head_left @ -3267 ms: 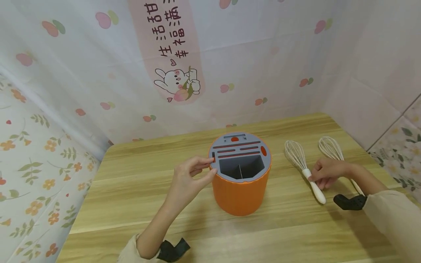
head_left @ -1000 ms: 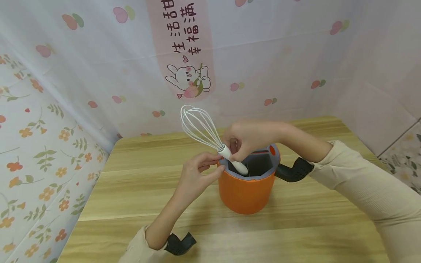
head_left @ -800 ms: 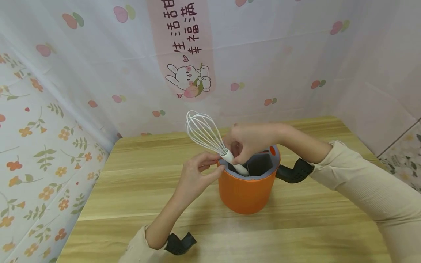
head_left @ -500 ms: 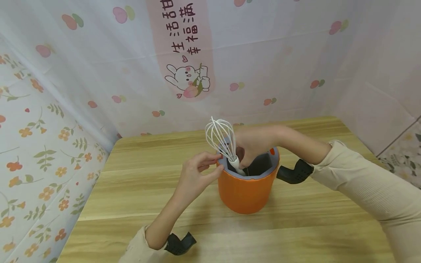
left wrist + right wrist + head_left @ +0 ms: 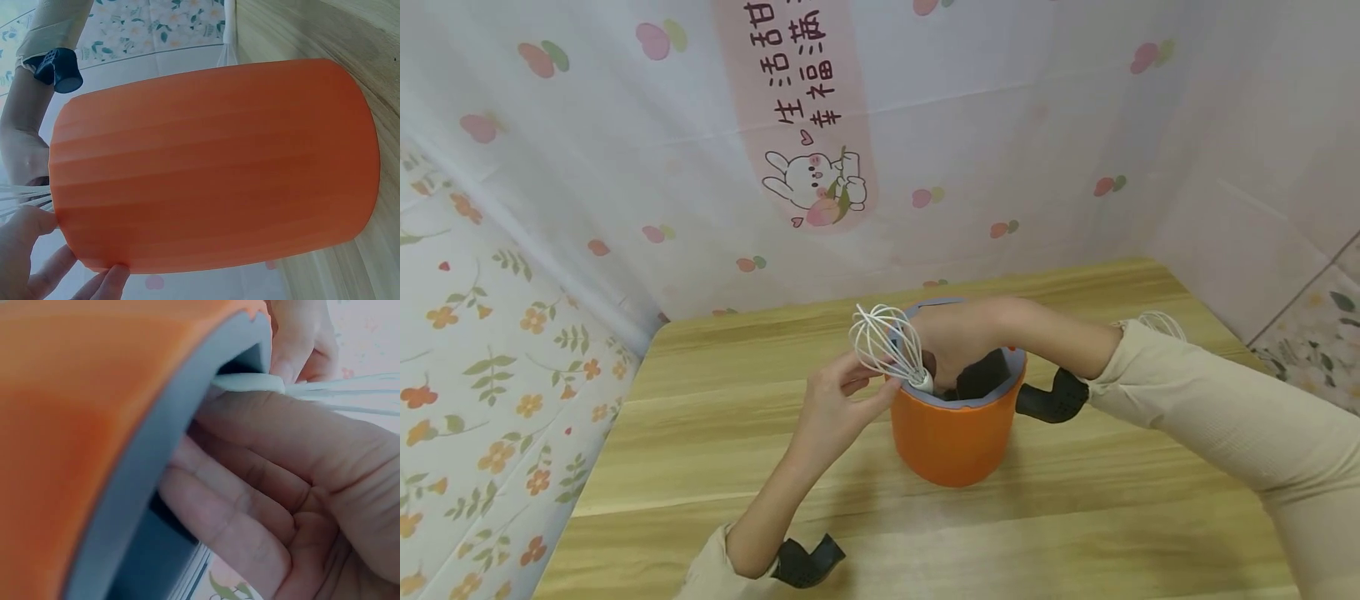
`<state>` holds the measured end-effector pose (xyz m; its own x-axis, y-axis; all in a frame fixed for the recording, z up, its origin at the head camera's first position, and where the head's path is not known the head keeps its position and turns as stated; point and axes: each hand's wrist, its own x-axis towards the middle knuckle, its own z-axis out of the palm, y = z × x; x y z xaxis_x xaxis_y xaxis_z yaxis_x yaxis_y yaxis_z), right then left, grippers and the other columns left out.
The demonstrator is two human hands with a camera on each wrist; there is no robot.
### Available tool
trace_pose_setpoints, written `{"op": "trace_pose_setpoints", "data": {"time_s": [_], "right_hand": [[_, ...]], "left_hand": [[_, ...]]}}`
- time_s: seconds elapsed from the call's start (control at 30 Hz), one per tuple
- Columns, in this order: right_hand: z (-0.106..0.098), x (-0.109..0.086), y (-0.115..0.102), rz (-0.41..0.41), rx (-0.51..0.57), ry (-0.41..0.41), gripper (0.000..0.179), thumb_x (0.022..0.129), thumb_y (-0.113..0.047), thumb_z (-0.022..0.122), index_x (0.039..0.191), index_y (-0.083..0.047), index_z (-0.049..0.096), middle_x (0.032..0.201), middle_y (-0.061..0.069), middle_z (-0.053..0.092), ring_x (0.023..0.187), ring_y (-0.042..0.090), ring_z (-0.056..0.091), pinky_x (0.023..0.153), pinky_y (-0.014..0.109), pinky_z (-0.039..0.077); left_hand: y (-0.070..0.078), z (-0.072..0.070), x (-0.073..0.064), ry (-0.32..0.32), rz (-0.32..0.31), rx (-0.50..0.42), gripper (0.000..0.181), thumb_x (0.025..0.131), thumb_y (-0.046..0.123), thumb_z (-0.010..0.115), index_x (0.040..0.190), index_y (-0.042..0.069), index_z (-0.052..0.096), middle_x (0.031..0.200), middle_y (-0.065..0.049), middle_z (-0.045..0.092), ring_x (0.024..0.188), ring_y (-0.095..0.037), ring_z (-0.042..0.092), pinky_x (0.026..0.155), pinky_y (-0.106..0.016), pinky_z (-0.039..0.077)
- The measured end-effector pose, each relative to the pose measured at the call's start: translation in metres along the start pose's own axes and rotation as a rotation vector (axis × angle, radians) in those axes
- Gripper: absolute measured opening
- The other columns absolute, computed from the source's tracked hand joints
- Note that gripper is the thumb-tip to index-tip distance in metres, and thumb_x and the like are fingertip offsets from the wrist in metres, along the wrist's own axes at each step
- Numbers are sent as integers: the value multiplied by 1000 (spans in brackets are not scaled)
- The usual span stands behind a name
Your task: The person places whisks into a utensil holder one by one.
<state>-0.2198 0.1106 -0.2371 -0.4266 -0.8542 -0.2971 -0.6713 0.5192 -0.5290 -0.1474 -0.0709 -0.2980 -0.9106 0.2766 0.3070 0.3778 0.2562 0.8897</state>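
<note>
A round orange utensil holder [image 5: 951, 442] with a grey slotted insert [image 5: 1017, 367] stands upright on the wooden table. My left hand [image 5: 842, 396] grips its left rim, thumb and fingertips against the edge; the left wrist view shows the orange wall [image 5: 212, 169] close up. My right hand [image 5: 955, 333] pinches a whisk [image 5: 922, 383] by its white handle, fingers reaching down into the open front compartment. The handle [image 5: 250, 382] goes in over the rim at the left side, its lower end hidden inside. The wire loops stick out above, tilted left over my left fingers.
A second white whisk [image 5: 1161, 323] lies on the table [image 5: 737, 467] at the right, mostly hidden behind my right sleeve [image 5: 1195, 400]. Behind the table hangs a printed curtain [image 5: 1037, 125]. A black wrist mount [image 5: 1054, 398] reaches close to the holder's right side.
My right hand has picked up the nearer whisk from the table and brought it left to the holder, handle first. The whisk has since sunk lower into the compartment. My left hand stays at the rim.
</note>
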Motion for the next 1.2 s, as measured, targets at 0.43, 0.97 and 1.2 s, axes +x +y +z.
{"op": "trace_pose_setpoints", "data": {"time_s": [0.43,0.97,1.2], "right_hand": [[-4,-13,8,-15,150,-16,17,77,-1,69,93,-4,65,71,1,63,60,15,62,59,26,52],[-9,-39,18,153,221,31,4,83,-2,60,85,-3,63,76,5,68,69,17,66,65,28,54],[-10,-51,20,147,246,82,4,85,-7,63,86,-3,63,74,3,66,69,18,64,63,31,53]], "left_hand": [[2,3,0,5,-12,10,16,80,0,68,95,-1,66,99,-10,65,94,-22,63,87,-35,49],[4,3,0,-8,-2,-12,20,81,0,68,101,-2,66,104,-14,65,96,-26,62,89,-37,47],[2,2,-2,-10,-24,-23,21,81,0,67,101,-2,66,104,-11,65,96,-23,62,89,-33,48]]}}
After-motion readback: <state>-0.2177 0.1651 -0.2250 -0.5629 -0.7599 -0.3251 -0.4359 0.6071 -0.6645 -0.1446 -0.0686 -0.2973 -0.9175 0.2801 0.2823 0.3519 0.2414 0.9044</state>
